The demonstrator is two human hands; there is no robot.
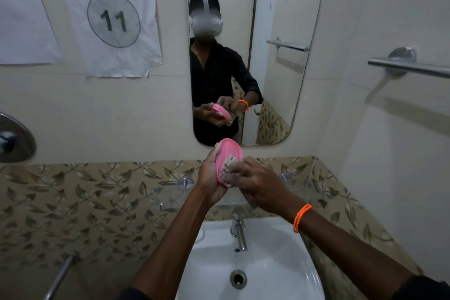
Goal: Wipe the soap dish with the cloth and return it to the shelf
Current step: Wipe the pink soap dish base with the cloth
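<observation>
Wall sign (107,17) far left, reads 11. Left hand (209,175) grasps pink dish (230,156) by its edge, holding it upright above sink (280,263), just below mirror (253,53). Right hand (255,182) clenched round cloth (229,165), pressing it on dish face. Glass shelf (170,200) sits behind hands, between wall studs, partly hidden. Risks: edge grip looks thin, hard rubbing could lever dish out, dropping it into sink; clear shelf hard to see, dish could be set off its edge. Rail (409,68) far right.
</observation>
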